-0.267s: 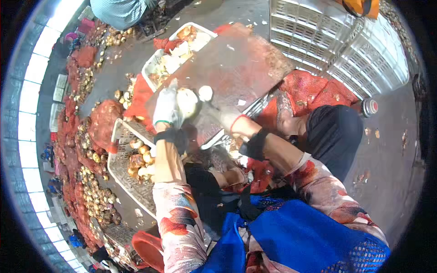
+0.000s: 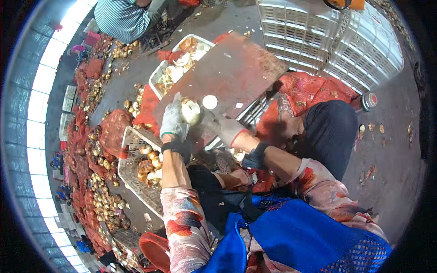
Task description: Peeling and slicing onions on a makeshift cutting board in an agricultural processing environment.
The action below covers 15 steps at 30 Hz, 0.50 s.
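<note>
My left hand (image 2: 172, 117), in a pale glove, is closed round the left side of a whitish onion (image 2: 191, 112) on a brown board (image 2: 227, 75). To the right of the onion, my gloved right hand (image 2: 230, 130) is closed in a grip near the board's front edge. What it grips is blurred; a thin dark shape points from it toward the onion. A round white onion slice (image 2: 210, 102) lies on the board just beyond the onion, and a small pale scrap (image 2: 239, 105) lies farther right.
Behind the board's left edge stands a white crate (image 2: 157, 75) of onion peelings. A crate (image 2: 132, 175) with several onions is at my left. Stacked white crates (image 2: 291, 32) rise at the far right, beside red mesh sacks (image 2: 314, 88) and a jar (image 2: 369, 101). A person (image 2: 120, 20) sits at the far left.
The whole view has shifted slightly, moving the scene down in the picture. My left hand still holds the onion, and my right hand stays close to its right side.
</note>
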Motion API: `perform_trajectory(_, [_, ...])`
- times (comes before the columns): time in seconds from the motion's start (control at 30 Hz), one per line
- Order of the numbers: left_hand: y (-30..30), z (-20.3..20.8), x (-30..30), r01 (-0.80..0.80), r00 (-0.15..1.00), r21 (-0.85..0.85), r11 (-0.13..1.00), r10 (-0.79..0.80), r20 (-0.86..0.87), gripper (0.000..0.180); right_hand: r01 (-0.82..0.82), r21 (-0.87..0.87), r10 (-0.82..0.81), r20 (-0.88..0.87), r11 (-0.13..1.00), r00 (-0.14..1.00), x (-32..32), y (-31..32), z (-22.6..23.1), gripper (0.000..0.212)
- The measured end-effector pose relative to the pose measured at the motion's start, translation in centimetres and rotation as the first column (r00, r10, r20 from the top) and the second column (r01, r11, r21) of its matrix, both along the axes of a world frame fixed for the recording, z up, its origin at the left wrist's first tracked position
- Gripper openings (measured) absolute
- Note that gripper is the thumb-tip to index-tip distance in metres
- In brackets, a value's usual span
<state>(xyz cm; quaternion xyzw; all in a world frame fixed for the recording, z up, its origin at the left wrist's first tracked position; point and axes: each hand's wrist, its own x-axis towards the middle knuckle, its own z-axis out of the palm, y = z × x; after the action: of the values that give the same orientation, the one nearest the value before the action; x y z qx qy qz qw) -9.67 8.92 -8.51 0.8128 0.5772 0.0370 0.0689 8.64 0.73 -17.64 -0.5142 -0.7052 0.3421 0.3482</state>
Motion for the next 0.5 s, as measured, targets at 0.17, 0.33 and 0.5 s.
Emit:
perform_trajectory(0.17, [3.7, -5.1, -3.4, -0.045, 0.904, -0.141, 0.989, 0.101, 0.416, 0.088, 0.02, -0.256, -0.017, 0.012, 0.966, 1.0, -0.9, -1.7, 4.4, 0.044])
perform_trajectory(0.33, [7.4, -7.5, -4.9, -0.157, 0.616, -0.355, 0.922, 0.372, 0.695, 0.067, -0.002, -0.289, -0.002, -0.013, 0.957, 1.0, -1.0, 0.1, 5.6, 0.041])
perform_trajectory(0.5, [4.3, 1.1, 3.7, -0.274, 0.127, -0.677, 0.684, 0.723, 0.679, 0.034, 0.057, -0.343, -0.053, 0.02, 0.938, 0.998, -1.2, 4.6, 5.6, 0.044])
